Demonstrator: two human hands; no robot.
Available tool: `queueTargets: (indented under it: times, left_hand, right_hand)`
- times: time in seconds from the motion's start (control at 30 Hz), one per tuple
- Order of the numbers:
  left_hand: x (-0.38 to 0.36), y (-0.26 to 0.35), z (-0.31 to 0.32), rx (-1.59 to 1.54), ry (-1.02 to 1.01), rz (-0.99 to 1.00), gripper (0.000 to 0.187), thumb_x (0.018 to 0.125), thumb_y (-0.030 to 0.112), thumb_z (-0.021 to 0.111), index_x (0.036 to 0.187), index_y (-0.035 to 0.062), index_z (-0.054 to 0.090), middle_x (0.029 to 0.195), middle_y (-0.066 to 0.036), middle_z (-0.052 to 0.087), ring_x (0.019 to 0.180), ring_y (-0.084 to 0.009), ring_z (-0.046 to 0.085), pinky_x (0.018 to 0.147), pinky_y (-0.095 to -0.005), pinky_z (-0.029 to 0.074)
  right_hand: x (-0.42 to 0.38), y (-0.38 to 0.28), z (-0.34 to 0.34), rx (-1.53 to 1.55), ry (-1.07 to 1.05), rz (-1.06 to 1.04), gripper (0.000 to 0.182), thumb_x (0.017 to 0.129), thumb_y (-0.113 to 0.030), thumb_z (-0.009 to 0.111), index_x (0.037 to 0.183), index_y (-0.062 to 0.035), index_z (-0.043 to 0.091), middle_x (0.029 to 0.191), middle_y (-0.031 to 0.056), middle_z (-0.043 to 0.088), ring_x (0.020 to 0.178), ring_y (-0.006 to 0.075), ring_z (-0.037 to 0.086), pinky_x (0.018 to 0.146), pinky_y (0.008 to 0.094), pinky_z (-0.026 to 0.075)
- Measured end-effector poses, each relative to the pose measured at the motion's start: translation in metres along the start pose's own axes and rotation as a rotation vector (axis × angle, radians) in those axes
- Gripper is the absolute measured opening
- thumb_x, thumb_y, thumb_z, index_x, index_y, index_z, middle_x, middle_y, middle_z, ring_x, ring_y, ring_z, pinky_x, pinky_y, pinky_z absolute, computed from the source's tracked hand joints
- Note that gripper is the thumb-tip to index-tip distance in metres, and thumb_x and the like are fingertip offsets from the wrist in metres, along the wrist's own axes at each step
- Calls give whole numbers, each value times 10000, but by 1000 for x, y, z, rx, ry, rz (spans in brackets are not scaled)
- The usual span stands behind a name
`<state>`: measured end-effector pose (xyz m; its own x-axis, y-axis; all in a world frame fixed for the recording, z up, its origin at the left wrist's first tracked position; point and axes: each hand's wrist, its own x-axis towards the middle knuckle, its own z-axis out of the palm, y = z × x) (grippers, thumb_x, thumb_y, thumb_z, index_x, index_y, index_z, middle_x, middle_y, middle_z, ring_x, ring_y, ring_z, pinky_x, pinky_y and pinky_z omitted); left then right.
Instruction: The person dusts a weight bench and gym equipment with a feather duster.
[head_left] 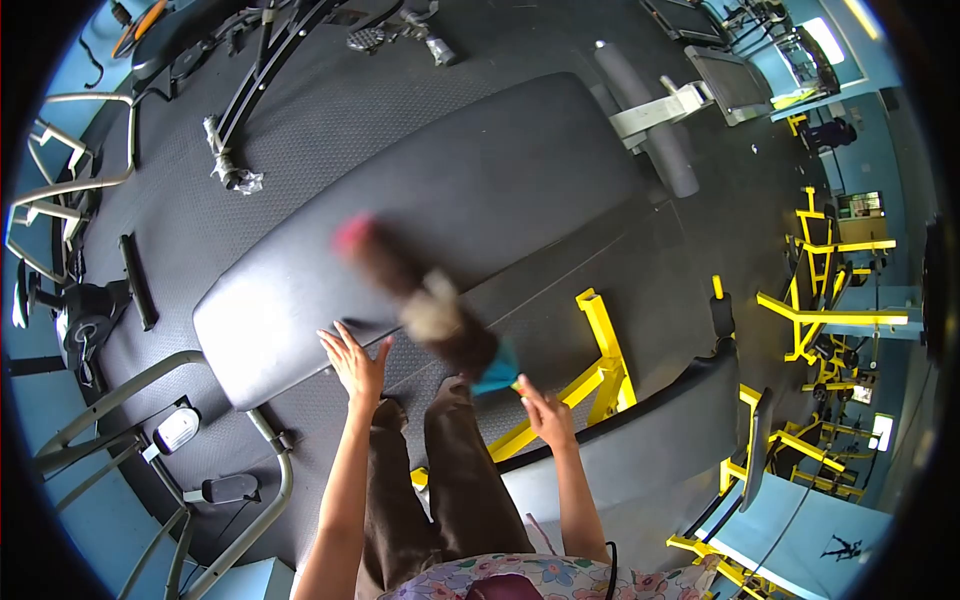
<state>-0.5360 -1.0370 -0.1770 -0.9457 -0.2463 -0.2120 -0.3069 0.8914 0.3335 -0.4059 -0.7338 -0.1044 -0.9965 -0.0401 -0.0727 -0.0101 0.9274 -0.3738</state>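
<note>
Left hand point(355, 362) lay open, fingers spread on the black padded bench point(420, 210) edge, while the right hand point(545, 412) pinched a teal cloth point(497, 377) above dark rubber flooring point(320, 130), yellow frames point(600, 370) crowding the blue-walled gym.

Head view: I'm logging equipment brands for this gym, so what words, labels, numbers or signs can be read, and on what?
None can be read.
Blurred brown bottle with pink cap: pale label, smeared by motion.
Black padded bench: no print shows.
Yellow steel frames: no lettering legible.
Distant wall panels: too small.
</note>
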Motion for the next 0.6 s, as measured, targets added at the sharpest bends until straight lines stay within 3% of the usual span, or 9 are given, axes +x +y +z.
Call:
queueTargets:
  times: [0.03, 0.1, 0.13, 0.17, 0.23, 0.27, 0.4, 0.43, 0.6]
  left_hand:
    - [2, 12, 3, -3, -4, 4, 1017, 720, 586, 575, 1335, -92, 131, 1327, -390, 152, 1244, -485, 205, 1036, -483, 190]
    - [11, 33, 9, -123, -110, -95, 1081, 713, 617, 555, 1295, -172, 101, 1293, -425, 170, 1237, -501, 197, 1037, -480, 185]
    - [19, 35, 15, -60, -138, -40, 1166, 687, 680, 522, 1235, -253, 87, 1257, -458, 183, 1205, -558, 191, 1019, -523, 191]
    - [27, 40, 17, -62, -132, -41, 1166, 687, 680, 522, 1235, -253, 87, 1257, -458, 183, 1205, -558, 191, 1019, -523, 191]
    - [42, 51, 23, 137, -274, -181, 1233, 649, 732, 503, 1200, -290, 90, 1244, -473, 173, 1158, -619, 195, 982, -585, 204]
    - [45, 57, 27, 215, -255, -173, 1273, 614, 767, 490, 1193, -297, 97, 1245, -472, 168, 1126, -649, 205, 944, -629, 219]
    - [51, 54, 36, 289, -292, -205, 1302, 589, 793, 462, 1194, -296, 84, 1245, -469, 169, 1128, -631, 234, 937, -624, 247]
    - [51, 54, 37, 291, -289, -211, 1302, 589, 793, 462, 1194, -296, 84, 1245, -469, 169, 1128, -631, 234, 937, -624, 247]
    - [60, 55, 36, 267, -351, -261, 1329, 567, 770, 521, 1199, -292, 31, 1250, -469, 151, 1134, -628, 226, 948, -616, 239]
  right_hand:
    - [1, 10, -3, -39, -30, -49, 455, 822, -210, 577, 1252, -307, 462, 605, 108, 496, 522, 302, 550, 492, 377, 485]
    - [0, 39, -15, -82, -7, -14, 489, 837, -234, 556, 1281, -369, 399, 594, 114, 496, 500, 289, 556, 481, 385, 481]
    - [1, 56, -24, -68, 34, 57, 478, 841, -224, 554, 1277, -354, 410, 622, 120, 526, 516, 283, 566, 489, 378, 484]
    - [3, 70, -37, -52, 71, 129, 467, 844, -214, 552, 1274, -340, 421, 650, 125, 555, 531, 278, 576, 497, 370, 488]
    - [13, 96, -59, -11, 211, 276, 404, 862, -152, 530, 1259, -195, 468, 831, 157, 632, 657, 297, 603, 588, 357, 496]
    - [22, 108, -65, 32, 316, 311, 398, 868, -141, 520, 1261, -164, 464, 854, 157, 633, 688, 300, 609, 616, 354, 495]
    - [83, 96, -94, 183, 571, 307, 389, 875, -100, 501, 1260, -93, 454, 925, 173, 629, 784, 303, 625, 686, 336, 492]
    - [95, 83, -92, 227, 560, 299, 400, 863, -83, 510, 1259, -69, 448, 967, 206, 611, 839, 311, 624, 715, 331, 490]
    - [124, 30, -63, 161, 59, -35, 450, 853, -213, 522, 1289, -258, 424, 634, 121, 582, 553, 248, 609, 507, 332, 497]
